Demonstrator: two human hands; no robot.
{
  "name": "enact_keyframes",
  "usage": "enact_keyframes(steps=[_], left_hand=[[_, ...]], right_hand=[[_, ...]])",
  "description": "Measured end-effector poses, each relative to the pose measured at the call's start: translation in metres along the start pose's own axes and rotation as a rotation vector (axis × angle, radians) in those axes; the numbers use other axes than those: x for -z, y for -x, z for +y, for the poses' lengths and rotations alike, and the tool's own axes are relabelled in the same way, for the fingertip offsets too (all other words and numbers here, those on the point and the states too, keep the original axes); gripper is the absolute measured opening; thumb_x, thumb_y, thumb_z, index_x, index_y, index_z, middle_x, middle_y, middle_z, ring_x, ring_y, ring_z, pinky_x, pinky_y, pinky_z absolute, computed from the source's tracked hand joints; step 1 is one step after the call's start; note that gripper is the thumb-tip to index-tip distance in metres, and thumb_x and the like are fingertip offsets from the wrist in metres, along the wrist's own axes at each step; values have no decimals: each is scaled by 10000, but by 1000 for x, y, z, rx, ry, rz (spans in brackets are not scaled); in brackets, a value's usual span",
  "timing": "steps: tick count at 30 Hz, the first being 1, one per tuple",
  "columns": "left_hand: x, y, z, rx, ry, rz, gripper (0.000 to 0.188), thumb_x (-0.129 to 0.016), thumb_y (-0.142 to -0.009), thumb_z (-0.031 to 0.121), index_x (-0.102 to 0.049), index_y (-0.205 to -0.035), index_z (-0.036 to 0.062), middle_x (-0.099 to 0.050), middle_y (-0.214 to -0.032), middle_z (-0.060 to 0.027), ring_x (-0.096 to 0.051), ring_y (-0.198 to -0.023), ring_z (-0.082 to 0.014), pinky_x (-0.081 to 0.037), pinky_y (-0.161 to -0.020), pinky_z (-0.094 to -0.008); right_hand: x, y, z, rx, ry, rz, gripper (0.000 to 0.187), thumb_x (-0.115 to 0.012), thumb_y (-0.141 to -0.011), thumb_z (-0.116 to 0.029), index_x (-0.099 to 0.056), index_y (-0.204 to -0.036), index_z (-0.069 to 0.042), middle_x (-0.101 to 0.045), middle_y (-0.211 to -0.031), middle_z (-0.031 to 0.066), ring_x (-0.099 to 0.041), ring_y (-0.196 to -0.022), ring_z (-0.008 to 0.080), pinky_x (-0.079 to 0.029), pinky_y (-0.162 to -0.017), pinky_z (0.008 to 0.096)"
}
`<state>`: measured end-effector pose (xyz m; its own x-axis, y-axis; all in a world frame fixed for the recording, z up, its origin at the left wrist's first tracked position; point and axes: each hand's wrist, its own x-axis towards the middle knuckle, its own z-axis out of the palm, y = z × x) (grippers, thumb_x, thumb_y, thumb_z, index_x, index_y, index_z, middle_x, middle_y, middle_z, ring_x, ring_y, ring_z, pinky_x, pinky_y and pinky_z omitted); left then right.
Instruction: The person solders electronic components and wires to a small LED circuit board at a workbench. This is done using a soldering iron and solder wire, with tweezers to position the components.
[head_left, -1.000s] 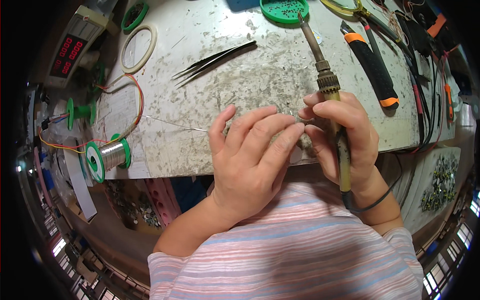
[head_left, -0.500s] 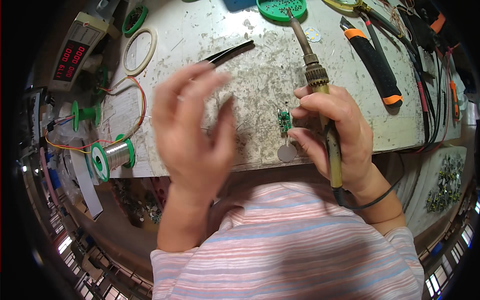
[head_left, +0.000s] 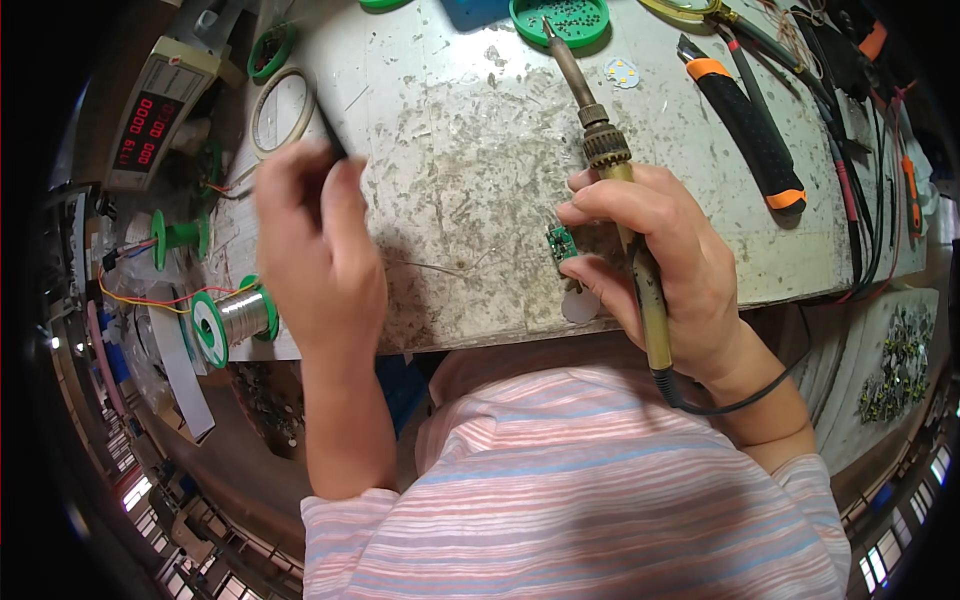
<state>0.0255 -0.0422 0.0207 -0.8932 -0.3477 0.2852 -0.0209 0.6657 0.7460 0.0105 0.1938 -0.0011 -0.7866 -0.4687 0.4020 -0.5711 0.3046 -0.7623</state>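
Note:
My right hand [head_left: 690, 270] grips a soldering iron [head_left: 604, 145], its tip pointing away from me over a green dish [head_left: 590, 42] of tiny parts. Between the thumb and fingers of that same hand is a small green circuit board [head_left: 561, 243]. A grey round disc [head_left: 580, 306] hangs just below the board, near the table edge. On the left, my left hand [head_left: 320, 245] is raised over the table and closed on black tweezers [head_left: 328, 122], which are smeared by motion.
A solder wire spool [head_left: 243, 315], a green spool [head_left: 178, 237] and a red digital display unit [head_left: 150, 125] stand at the left. Beyond my left hand lies a cream ring [head_left: 258, 122]. A black-and-orange tool [head_left: 745, 140] and cables lie right; a round white LED board [head_left: 622, 72] is farther back.
My left hand has moved left and taken the tweezers up from the table. My right hand has shifted slightly left, and the circuit board has tilted.

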Motion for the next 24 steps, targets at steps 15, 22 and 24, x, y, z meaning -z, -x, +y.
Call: enact_keyframes(steps=[15,22,24], left_hand=[[-23,73,14,-297,380,-149,286,-749,-778,-61,-610,-1006,41,-697,-945,-127,-671,-839,-244,-526,-719,-313],[-28,70,15,-277,398,-157,266,-740,-779,-69,-635,-997,42,-697,-929,-103,-661,-826,-231,-519,-706,-304],[-29,69,15,-279,408,-158,263,-736,-779,-72,-636,-995,40,-695,-927,-101,-661,-826,-230,-519,-703,-301]], right_hand=[[0,0,0,3,-23,-13,472,-755,-729,57,-557,-1150,-24,-671,-1039,145,-635,-976,286,-529,-826,347],[-1,1,0,19,-16,-2,461,-754,-726,56,-561,-1137,-21,-661,-1045,145,-635,-960,299,-527,-809,353],[0,0,-1,12,-13,-3,454,-752,-731,54,-559,-1135,-19,-658,-1043,152,-634,-950,301,-525,-805,353]])
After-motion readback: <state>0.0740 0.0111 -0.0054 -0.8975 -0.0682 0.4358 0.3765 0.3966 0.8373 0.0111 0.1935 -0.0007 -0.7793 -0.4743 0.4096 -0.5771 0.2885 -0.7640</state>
